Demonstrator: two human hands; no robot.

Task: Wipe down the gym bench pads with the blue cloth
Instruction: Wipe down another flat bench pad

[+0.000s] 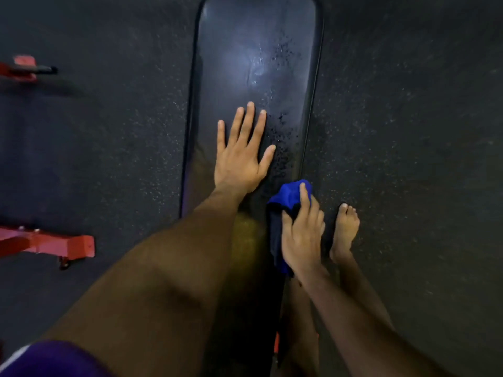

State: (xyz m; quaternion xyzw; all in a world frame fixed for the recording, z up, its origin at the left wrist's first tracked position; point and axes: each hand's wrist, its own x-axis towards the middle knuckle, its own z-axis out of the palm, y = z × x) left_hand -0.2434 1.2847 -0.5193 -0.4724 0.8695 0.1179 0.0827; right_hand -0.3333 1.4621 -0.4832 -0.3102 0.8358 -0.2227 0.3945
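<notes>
Bench pad has droplets; left hand flat, fingers spread, holding nothing; right hand grips bunched blue cloth at pad edge, risks slipping off, missing droplets

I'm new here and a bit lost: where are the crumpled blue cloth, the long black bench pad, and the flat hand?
crumpled blue cloth [288, 193]: head view, its bunched top.
long black bench pad [245, 50]: head view, shiny upper surface.
left hand [239, 159]: head view, its back.
</notes>
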